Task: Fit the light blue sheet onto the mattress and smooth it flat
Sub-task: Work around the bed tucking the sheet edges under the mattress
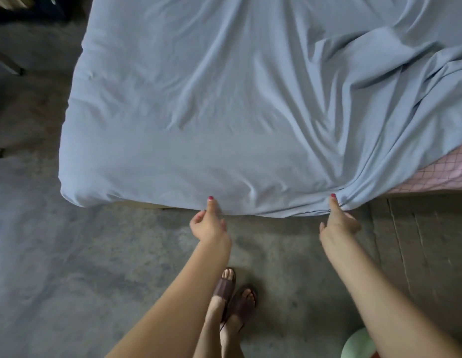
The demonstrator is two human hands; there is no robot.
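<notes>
The light blue sheet (224,104) lies over most of the mattress, wrinkled, with long folds running toward its near right part. Its near left corner is wrapped round the mattress corner. At the right the pink diamond-patterned mattress (436,174) shows bare where the sheet stops short. My left hand (208,223) pinches the sheet's near edge, thumb on top. My right hand (339,220) pinches a bunched part of the same edge further right, thumb on top, fingers under the cloth.
A grey concrete floor (95,280) surrounds the bed on the near and left sides. My feet in brown sandals (232,293) stand just short of the bed's near edge. A pale green round object (359,343) lies on the floor at bottom right.
</notes>
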